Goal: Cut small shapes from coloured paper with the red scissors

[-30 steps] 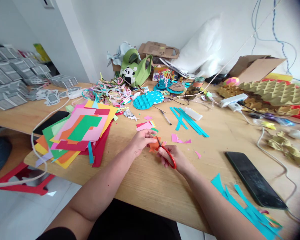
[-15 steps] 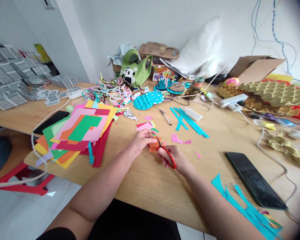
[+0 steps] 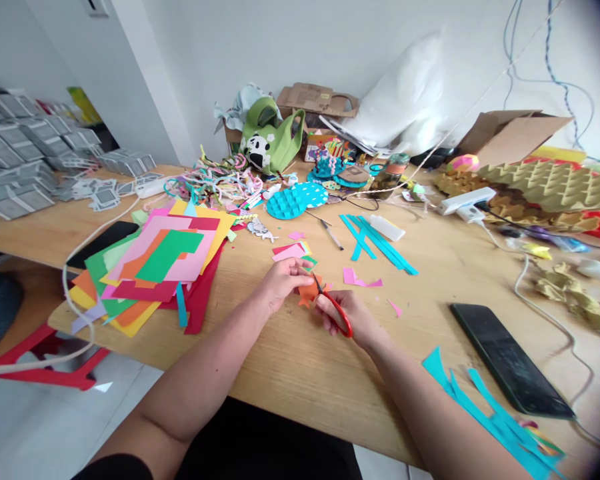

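My left hand (image 3: 285, 281) pinches a small piece of orange paper (image 3: 307, 293) just above the table. Red-handled scissors (image 3: 341, 313) are in my right hand (image 3: 337, 312), its fingers wrapped around the handles. The scissor blades lie against the orange paper, pointing up and to the left; whether they are fully closed is hard to make out. Just beyond my left hand lies a small stack of pink, red and green paper pieces (image 3: 291, 251). Pink scraps (image 3: 361, 279) rest to the right of the scissors.
At left is a pile of coloured paper sheets (image 3: 165, 260). Blue strips (image 3: 377, 243) and a pen (image 3: 332, 236) lie farther back. A phone (image 3: 510, 360) and more blue strips (image 3: 495, 417) are at right. Craft materials and a green bag (image 3: 275, 143) line the wall.
Almost nothing differs. The orange paper between my hands has shifted very slightly, while both hands stay in nearly the same place.
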`<state>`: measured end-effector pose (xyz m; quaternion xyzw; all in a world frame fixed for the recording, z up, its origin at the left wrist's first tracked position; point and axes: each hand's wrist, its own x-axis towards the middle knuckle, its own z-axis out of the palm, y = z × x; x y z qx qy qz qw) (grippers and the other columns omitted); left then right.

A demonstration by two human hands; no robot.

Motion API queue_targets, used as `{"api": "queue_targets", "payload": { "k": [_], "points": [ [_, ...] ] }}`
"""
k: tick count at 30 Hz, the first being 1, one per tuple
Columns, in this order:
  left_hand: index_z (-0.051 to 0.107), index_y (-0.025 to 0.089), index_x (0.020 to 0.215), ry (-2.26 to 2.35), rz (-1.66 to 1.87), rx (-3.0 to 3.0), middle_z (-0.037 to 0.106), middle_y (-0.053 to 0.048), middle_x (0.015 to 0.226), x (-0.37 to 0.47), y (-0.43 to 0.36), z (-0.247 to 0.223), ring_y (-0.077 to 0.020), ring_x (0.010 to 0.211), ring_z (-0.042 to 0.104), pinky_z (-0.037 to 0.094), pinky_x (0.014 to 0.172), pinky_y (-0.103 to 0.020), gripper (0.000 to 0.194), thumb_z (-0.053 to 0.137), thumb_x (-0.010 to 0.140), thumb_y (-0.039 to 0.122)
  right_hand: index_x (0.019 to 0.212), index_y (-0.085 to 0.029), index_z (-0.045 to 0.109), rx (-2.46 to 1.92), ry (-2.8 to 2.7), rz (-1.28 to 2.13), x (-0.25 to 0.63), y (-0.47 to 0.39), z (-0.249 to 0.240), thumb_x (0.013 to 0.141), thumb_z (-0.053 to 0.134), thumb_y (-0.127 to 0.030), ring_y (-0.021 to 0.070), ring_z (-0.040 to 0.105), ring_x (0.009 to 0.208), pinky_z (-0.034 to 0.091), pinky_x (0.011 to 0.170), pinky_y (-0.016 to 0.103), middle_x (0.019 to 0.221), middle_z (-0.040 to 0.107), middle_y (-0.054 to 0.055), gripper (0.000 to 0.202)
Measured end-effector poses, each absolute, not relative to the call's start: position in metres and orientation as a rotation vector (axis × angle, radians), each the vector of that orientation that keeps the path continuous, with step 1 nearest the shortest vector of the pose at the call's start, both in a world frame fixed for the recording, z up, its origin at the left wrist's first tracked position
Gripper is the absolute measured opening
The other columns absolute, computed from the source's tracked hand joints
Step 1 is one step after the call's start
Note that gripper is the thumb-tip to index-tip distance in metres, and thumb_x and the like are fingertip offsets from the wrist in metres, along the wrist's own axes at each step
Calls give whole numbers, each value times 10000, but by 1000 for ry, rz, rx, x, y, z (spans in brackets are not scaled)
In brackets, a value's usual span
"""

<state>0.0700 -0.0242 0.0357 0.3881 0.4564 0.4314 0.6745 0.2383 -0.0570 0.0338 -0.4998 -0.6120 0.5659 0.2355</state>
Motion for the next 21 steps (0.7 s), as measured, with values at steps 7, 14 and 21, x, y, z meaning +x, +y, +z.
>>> {"api": "queue_targets", "payload": {
  "k": [7,14,21],
  "points": [
    [611,121,966,1029,963,882,605,-5,723,69,-24,37,-104,624,583,416,548,-209,340,666,632,83,582,-137,560,-1374,-1675,1558,239,-57,33,727,552,-704,77,455,342,268,349,175,414,528,8,585],
    [610,124,967,1019,961,870,607,0,719,69,-24,38,-107,635,589,423,568,-216,353,687,624,87,593,-135,567,-1375,-1670,1554,239,-57,31,746,548,-689,76,466,345,280,356,174,427,548,11,575],
    [618,131,956,1007,968,874,605,0,722,69,-24,35,-102,626,582,412,568,-214,365,715,605,114,592,-143,567,-1374,-1651,1568,239,-57,31,745,568,-668,83,467,340,277,351,183,423,552,6,547]
  ]
}}
